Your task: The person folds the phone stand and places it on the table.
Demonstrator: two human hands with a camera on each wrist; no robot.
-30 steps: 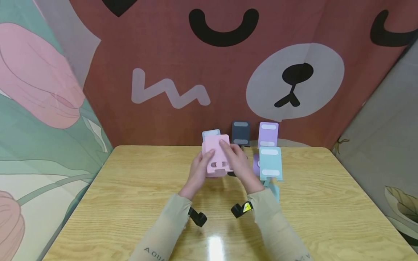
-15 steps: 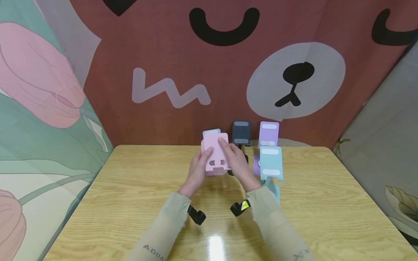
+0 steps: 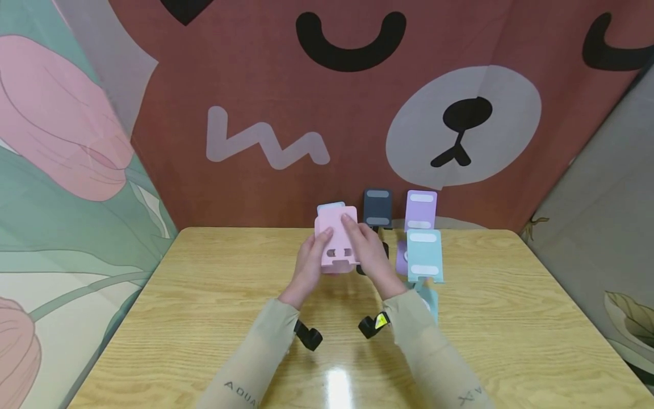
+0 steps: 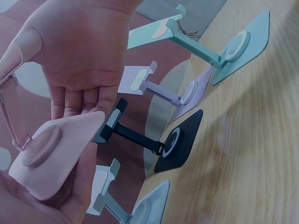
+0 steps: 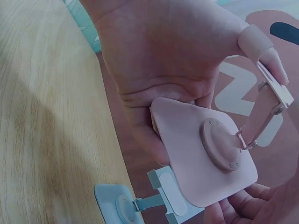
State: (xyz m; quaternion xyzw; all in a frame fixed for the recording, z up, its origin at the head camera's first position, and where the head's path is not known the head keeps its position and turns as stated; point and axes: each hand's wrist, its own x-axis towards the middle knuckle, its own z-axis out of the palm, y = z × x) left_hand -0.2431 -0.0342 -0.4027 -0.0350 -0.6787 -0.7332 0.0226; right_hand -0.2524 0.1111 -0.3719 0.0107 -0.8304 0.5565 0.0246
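A pink folding phone stand [image 3: 338,236] is held up between both hands above the back of the table. My left hand [image 3: 305,267] grips its left side, thumb on the front plate. On the opposite side my right hand [image 3: 372,255] holds it, with the thumb lying over the plate too. The left wrist view shows the stand's base [image 4: 77,149] with its round hinge disc, and the fingers reaching round the base. In the right wrist view the hinged arm [image 5: 261,121] runs between base and plate, which stand apart at an angle.
Behind the pink stand is a light blue stand [image 3: 331,207], partly hidden. A black stand [image 3: 377,208], a purple stand [image 3: 421,209] and a teal stand [image 3: 424,253] stand to the right on the wooden table [image 3: 214,307]. A printed cloth [image 3: 255,193] hangs behind.
The pink phone stand has shifted slightly left and away from me, and its front plate is less tilted. Both hands keep their hold and move with it. The other stands remain in place.
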